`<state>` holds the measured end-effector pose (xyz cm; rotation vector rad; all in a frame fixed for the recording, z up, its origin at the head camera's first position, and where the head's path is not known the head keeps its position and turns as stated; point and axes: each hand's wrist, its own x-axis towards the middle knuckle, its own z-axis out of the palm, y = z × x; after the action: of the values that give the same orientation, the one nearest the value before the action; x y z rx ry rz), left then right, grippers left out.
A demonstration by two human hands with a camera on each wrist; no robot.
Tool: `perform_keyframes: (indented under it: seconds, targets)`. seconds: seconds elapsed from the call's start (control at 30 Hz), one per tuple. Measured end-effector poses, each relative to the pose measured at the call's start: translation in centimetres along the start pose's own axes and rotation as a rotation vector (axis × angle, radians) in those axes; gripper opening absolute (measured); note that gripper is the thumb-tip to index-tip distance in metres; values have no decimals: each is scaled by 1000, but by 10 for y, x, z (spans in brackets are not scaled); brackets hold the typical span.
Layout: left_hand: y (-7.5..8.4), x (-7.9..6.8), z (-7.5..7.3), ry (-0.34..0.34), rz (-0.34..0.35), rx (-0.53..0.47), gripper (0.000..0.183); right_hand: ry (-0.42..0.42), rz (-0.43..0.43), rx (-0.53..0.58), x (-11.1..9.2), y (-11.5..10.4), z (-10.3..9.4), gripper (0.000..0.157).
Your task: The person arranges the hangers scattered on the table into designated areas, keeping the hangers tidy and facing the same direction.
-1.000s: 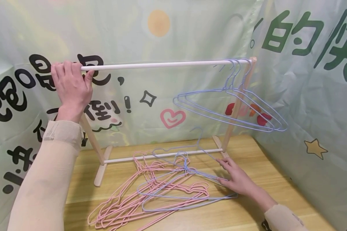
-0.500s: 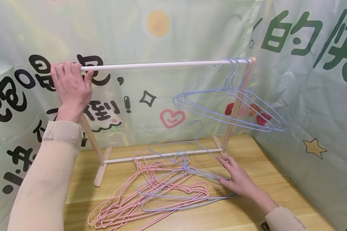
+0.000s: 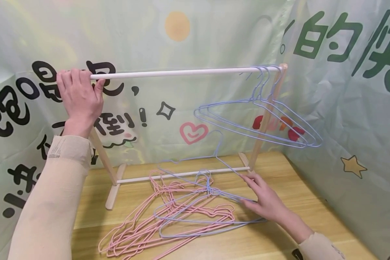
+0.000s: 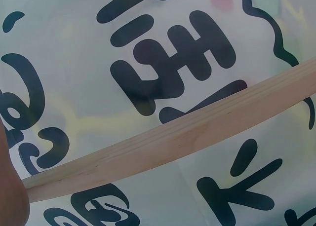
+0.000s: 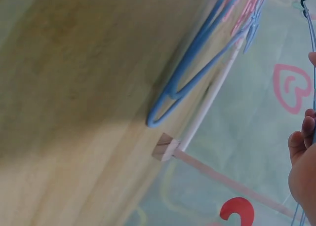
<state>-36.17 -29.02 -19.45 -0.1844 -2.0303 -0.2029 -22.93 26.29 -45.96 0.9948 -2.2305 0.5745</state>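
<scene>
Here, blue hanger (image 3: pixel 228 166) in right hand (image 3: pixel 266 199), left hand (image 3: pixel 82 95) well apart.

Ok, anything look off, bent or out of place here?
Only the pink hangers: heaped untidily on the table, facing different ways, with some blue hangers lying across them. The rack stands upright; no breakage visible.
</scene>
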Motion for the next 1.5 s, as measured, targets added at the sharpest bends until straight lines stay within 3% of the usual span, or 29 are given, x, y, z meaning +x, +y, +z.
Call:
perform_keyframes:
  seconds: [0.33,0.6,0.87,1.07,1.5]
  targets:
    - [0,1,-1,-5,1,3,65,29,-7,-3,12,-10,-13,75]
    - [-1,1,-1,-5,1,2,64,192,-118,-18,26,-11,-26,69]
    - [-1,1,-1,18,2,-8,60,285,-182,-85,43,-4,-51,66]
    - [1,0,-2,12,6,-26,58,324,-168,-178,54,2,-81,68]
    - [0,1,0,28,9,-14,54,352,-129,-191,82,25,-119,75]
